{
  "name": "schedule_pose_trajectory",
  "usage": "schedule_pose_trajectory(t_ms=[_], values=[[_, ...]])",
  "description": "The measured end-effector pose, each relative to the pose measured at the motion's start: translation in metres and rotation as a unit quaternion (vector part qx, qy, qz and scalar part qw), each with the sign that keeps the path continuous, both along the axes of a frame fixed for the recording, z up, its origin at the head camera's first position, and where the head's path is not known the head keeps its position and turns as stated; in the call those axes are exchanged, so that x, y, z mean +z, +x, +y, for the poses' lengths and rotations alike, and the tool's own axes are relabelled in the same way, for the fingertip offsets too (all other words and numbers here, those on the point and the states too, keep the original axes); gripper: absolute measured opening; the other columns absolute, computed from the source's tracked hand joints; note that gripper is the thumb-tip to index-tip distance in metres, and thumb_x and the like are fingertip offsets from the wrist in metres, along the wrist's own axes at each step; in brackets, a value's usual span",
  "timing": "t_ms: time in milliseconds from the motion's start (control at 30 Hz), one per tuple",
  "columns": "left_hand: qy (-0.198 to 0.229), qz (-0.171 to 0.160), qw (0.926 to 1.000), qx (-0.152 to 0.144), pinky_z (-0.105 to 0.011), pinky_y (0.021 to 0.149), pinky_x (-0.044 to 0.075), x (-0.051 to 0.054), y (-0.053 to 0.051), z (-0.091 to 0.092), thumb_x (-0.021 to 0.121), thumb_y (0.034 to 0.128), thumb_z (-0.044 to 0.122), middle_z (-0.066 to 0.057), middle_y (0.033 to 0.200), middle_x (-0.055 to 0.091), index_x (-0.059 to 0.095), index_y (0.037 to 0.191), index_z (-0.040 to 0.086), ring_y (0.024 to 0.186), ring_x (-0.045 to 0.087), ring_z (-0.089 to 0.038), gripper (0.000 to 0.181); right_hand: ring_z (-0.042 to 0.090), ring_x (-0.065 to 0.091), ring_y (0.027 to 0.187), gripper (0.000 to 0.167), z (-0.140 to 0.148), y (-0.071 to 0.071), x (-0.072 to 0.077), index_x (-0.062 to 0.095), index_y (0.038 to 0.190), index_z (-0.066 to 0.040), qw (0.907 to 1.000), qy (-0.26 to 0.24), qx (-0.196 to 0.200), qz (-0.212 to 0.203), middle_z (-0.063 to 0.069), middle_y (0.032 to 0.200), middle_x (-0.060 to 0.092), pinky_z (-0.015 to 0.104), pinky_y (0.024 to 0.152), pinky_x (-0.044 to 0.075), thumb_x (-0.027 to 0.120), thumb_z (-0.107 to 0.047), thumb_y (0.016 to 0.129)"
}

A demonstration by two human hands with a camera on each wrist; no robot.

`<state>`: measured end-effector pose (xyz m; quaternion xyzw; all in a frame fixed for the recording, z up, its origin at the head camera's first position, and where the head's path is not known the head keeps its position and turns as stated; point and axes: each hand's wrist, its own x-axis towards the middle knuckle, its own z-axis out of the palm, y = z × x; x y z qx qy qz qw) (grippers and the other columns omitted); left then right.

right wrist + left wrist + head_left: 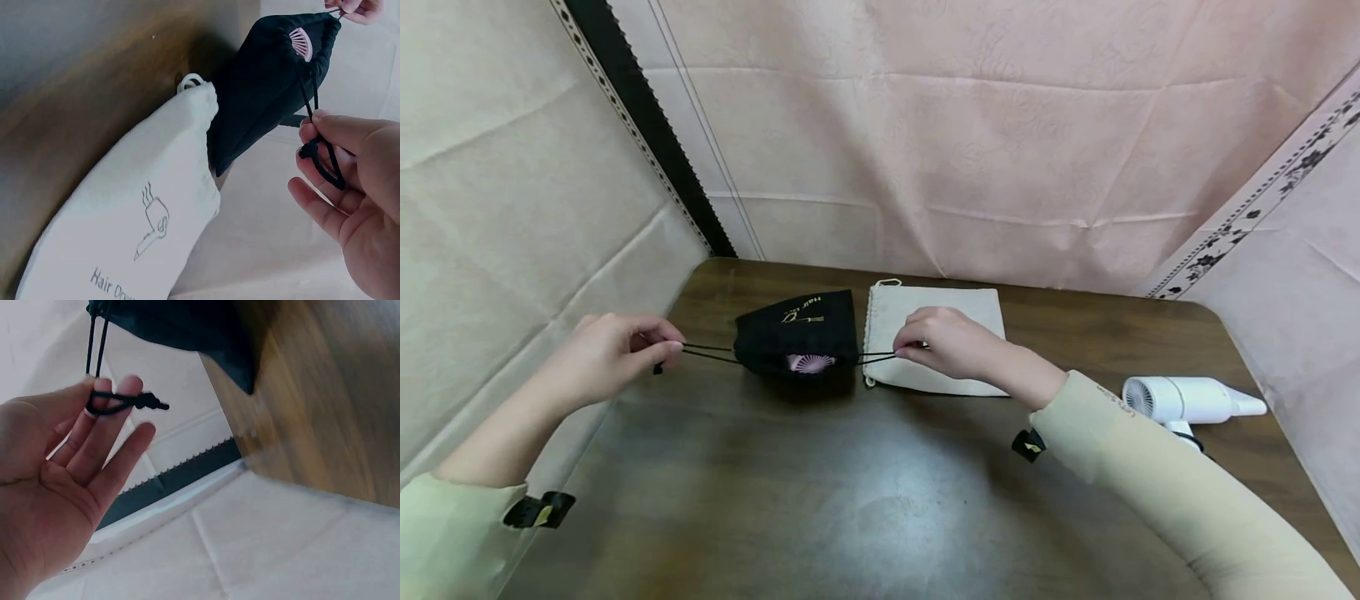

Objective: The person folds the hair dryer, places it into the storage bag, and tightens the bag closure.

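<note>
"3 views to go through. In the head view, how does the grip stand?"

"The left hand (613,354) pinches the left cord (707,347) and the right hand (943,340) pinches the right cord (877,360). Between the 2 grips sits the black bag (793,329), the cords stretched out from it to either side."

"And the things around?"

"The white bag (977,304) lies beneath the right grip; whether the hand touches it I cannot tell. The white hair dryer (1187,398) lies well to the right of that grip, unbagged, on the table (850,483)."

"How far along, then?"

"A pink thing (811,363) shows in the black bag, between the grips. I would call it loaded, with the closing begun but unfinished."

"Left wrist view?"

"Thumb and finger are pressed together on the left cord, which runs from the pinch to the black bag. A knot (149,400) hangs past the pinch, and the other fingers are loosely spread."

"Right wrist view?"

"The same sort of pinch, on the right cord. Beyond the grip, the bag's mouth (324,40) is gathered, yet a gap remains where pink ribs show."

"So what is left?"

"As I judge it, drawing that gap shut over the pink thing. Whether the white bag or hair dryer matters, I cannot tell."
</note>
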<state>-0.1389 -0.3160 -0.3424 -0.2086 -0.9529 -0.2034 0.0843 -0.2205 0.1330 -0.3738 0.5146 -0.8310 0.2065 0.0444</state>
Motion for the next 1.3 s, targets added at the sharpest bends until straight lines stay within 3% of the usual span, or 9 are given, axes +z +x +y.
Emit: schedule_pose_trajectory(t_ms=[267, 400, 733, 933, 1100, 1200, 1300], values=[[-0.061, 0.061, 0.9960, 0.022, -0.030, 0.054, 0.042, -0.007, -0.001, -0.005, 0.080, 0.0934, 0.002, 0.011, 0.072, 0.060, 0.072, 0.089, 0.014, 0.060, 0.047, -0.003, 0.014, 0.016, 0.068, 0.084, 0.007, 0.029, -0.005, -0.006, 0.077, 0.094, -0.008, 0.9990, -0.005, -0.044, 0.000, 0.000, 0.091, 0.073, 0.039, 0.078, 0.057, 0.074, -0.004, 0.098], [-0.084, 0.100, 0.9911, 0.026, -0.039, 0.053, 0.046, -0.012, -0.003, -0.012, 0.079, 0.0900, -0.003, 0.006, 0.071, 0.062, 0.070, 0.086, 0.011, 0.059, 0.052, -0.010, 0.017, 0.017, 0.067, 0.081, 0.005, 0.048, -0.007, -0.012, 0.077, 0.095, -0.008, 0.9980, -0.013, -0.062, -0.006, 0.001, 0.091, 0.073, 0.039, 0.074, 0.057, 0.075, -0.005, 0.099], [-0.130, 0.119, 0.9813, 0.077, -0.059, 0.052, 0.048, -0.012, -0.008, -0.031, 0.070, 0.0916, -0.002, -0.009, 0.073, 0.067, 0.067, 0.084, 0.007, 0.057, 0.062, -0.040, 0.012, 0.013, 0.062, 0.081, 0.006, 0.069, -0.004, -0.031, 0.076, 0.096, -0.008, 0.9952, -0.003, -0.090, -0.038, -0.004, 0.089, 0.069, 0.038, 0.076, 0.055, 0.073, -0.006, 0.100], [-0.099, 0.089, 0.9814, 0.139, -0.069, 0.056, 0.047, -0.012, -0.012, -0.033, 0.069, 0.0975, 0.004, -0.022, 0.083, 0.072, 0.069, 0.094, 0.001, 0.066, 0.064, -0.052, 0.004, 0.015, 0.063, 0.082, 0.006, 0.052, -0.003, -0.024, 0.076, 0.097, -0.008, 0.9964, -0.019, -0.075, -0.035, -0.002, 0.092, 0.070, 0.039, 0.076, 0.055, 0.072, -0.008, 0.101], [-0.061, 0.100, 0.9774, 0.176, -0.071, 0.061, 0.046, -0.012, -0.023, -0.028, 0.066, 0.1020, 0.009, -0.025, 0.088, 0.073, 0.070, 0.100, 0.001, 0.073, 0.064, -0.057, 0.009, 0.015, 0.064, 0.085, 0.007, 0.033, -0.007, -0.016, 0.076, 0.098, -0.009, 0.9956, -0.026, -0.085, -0.030, -0.001, 0.094, 0.071, 0.039, 0.079, 0.055, 0.071, -0.010, 0.103], [-0.035, 0.107, 0.9755, 0.189, -0.069, 0.066, 0.046, -0.014, -0.031, -0.022, 0.064, 0.1032, 0.010, -0.024, 0.092, 0.075, 0.071, 0.103, 0.001, 0.078, 0.066, -0.056, 0.012, 0.015, 0.063, 0.085, 0.008, 0.017, -0.013, -0.013, 0.075, 0.101, -0.009, 0.9947, -0.033, -0.090, -0.038, -0.001, 0.094, 0.070, 0.038, 0.080, 0.056, 0.069, -0.012, 0.105], [-0.004, 0.087, 0.9740, 0.209, -0.066, 0.070, 0.046, -0.014, -0.039, -0.017, 0.060, 0.1064, 0.015, -0.022, 0.096, 0.077, 0.072, 0.107, 0.002, 0.082, 0.068, -0.051, 0.017, 0.015, 0.061, 0.084, 0.010, 0.000, -0.021, -0.011, 0.075, 0.102, -0.009, 0.9936, -0.042, -0.092, -0.049, -0.001, 0.093, 0.069, 0.037, 0.080, 0.055, 0.067, -0.013, 0.106]])
